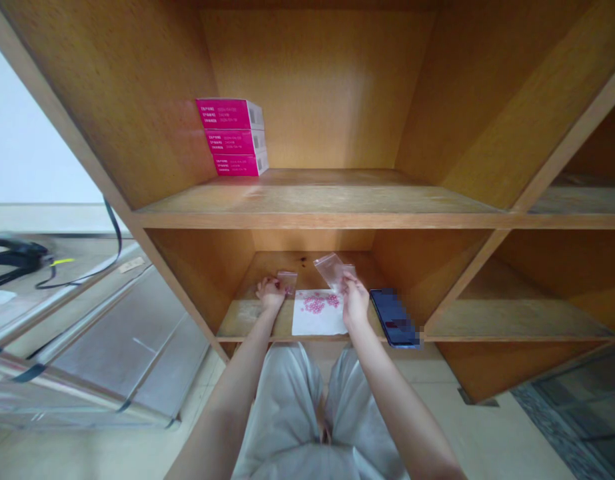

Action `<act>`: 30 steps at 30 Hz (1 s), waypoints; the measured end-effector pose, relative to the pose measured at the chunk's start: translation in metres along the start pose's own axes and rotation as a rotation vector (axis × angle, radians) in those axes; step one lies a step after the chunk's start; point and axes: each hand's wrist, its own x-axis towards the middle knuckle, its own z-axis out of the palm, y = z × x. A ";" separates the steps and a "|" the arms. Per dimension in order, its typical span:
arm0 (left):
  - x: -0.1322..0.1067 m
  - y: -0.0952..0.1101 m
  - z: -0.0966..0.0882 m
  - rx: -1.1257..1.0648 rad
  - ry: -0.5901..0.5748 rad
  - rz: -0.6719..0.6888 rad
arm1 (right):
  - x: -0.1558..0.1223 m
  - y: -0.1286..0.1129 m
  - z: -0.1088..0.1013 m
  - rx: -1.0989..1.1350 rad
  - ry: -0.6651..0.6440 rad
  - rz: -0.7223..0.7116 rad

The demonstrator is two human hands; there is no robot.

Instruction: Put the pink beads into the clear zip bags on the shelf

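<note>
Reaching into a lower compartment of a wooden shelf unit (307,221), the person holds both forearms out over its front edge, as seen from the head camera. The left hand (270,293) is curled, with its thumb and fingers pinching a small clear bag (288,281) that sticks up just past the knuckles. The right hand (355,301) is raised with its fingers pressed together, pinching a larger clear bag (330,270); the thin, glare-lit plastic makes the exact grip hard to tell. Between the hands, on the compartment floor, lies a white paper sheet (320,315) with a loose cluster of small pink pellets (316,303) on it. A phone (394,319), its screen dark and partly pixelated, lies just right of the paper, near the right hand, and overhangs the shelf edge. On the shelf above, three stacked magenta boxes (232,137) stand against the left wall. Grey trousers (287,413) show below the arms.
</note>
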 end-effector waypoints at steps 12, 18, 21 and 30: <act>-0.005 0.005 -0.005 0.038 -0.028 0.067 | -0.033 0.039 -0.023 -0.094 -0.201 -0.013; -0.011 0.011 -0.016 -0.134 0.098 0.143 | -0.033 0.039 -0.025 -0.120 -0.261 -0.051; -0.026 0.019 -0.022 -0.412 0.016 0.327 | -0.032 0.039 -0.025 -0.136 -0.260 -0.063; -0.069 0.055 -0.023 -1.207 -0.296 0.236 | -0.035 0.041 -0.025 -0.114 -0.394 -0.077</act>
